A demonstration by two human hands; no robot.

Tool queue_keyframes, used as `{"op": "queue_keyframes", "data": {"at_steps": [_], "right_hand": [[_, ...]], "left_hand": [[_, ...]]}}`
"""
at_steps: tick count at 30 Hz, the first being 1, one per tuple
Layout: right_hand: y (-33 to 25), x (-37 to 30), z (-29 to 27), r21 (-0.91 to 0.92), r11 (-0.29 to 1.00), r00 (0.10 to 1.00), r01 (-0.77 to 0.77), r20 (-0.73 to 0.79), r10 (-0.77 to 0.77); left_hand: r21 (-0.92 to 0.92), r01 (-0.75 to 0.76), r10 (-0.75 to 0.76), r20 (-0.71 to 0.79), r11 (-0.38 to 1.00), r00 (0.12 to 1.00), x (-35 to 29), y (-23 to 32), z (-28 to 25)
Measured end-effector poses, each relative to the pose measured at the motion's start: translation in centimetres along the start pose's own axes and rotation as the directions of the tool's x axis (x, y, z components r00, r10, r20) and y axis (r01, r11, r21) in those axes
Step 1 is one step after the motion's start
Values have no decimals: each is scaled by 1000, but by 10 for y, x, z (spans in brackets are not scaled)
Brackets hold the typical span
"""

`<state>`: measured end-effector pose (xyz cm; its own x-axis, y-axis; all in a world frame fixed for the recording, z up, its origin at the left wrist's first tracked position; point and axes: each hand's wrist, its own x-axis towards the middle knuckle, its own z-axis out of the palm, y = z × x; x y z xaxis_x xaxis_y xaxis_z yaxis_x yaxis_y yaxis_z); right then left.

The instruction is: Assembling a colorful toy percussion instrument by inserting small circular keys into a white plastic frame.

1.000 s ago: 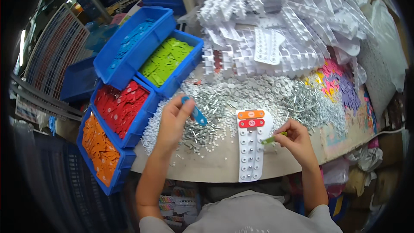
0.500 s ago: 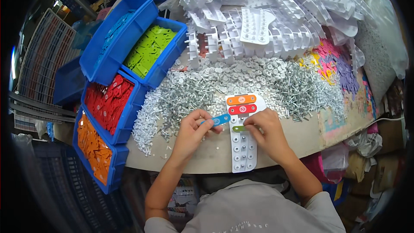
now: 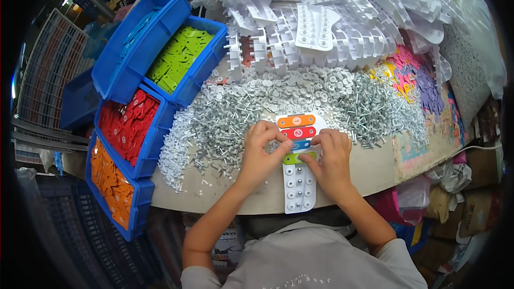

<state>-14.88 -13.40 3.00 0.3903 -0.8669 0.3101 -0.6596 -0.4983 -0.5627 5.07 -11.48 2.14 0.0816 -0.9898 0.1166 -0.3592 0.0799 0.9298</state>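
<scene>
board [image 3: 300, 191] at the table's [image 3: 176, 198] near edge, four strips across it, both hands on it

four blue bins stand at the left. the far bin [image 3: 115, 88] holds blue strips [image 3: 136, 35]; the second bin [image 3: 199, 75], to its right, green strips [image 3: 179, 56]; the third bin [image 3: 160, 139] red strips [image 3: 128, 126]; the near bin [image 3: 140, 206] orange strips [image 3: 112, 182].

on the board, from far to near, lie an orange strip [image 3: 289, 121], a red strip [image 3: 308, 131], a blue strip [image 3: 301, 145] and a green strip [image 3: 290, 159]. half a second ago the blue strip was in the left hand [image 3: 261, 152], its tip at the board's left side; now it lies across, just nearer than the red strip.

the left hand's thumb and fingers bend together over the blue strip's left end; pinching or only pressing, i cannot tell. the right hand [image 3: 333, 163] is curled, its thumb at the green strip's right end, fingertips by the blue strip; i cannot tell whether it grips.

the orange and red strips each carry a printed figure in a circle. the grey shirt [image 3: 316, 251] has small lettering low down.
</scene>
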Motion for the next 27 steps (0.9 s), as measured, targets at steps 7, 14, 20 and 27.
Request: {"op": "queue_keyframes", "data": {"at_steps": [7, 14, 20, 27], "right_hand": [[2, -4, 2, -1, 999, 998, -41, -52, 40], [9, -1, 1, 55, 987, 989, -151, 7, 151], [7, -4, 5, 55, 988, 990, -142, -13, 143], [25, -17, 10, 50, 998, 993, -41, -112, 46]], "left_hand": [[370, -119, 160, -81, 921, 984, -3, -4, 22], [385, -127, 175, -93, 914, 980, -2, -5, 26], [379, -119, 152, -59, 918, 987, 3, -6, 20], [282, -132, 173, -124, 950, 977, 41, -16, -31]]}}
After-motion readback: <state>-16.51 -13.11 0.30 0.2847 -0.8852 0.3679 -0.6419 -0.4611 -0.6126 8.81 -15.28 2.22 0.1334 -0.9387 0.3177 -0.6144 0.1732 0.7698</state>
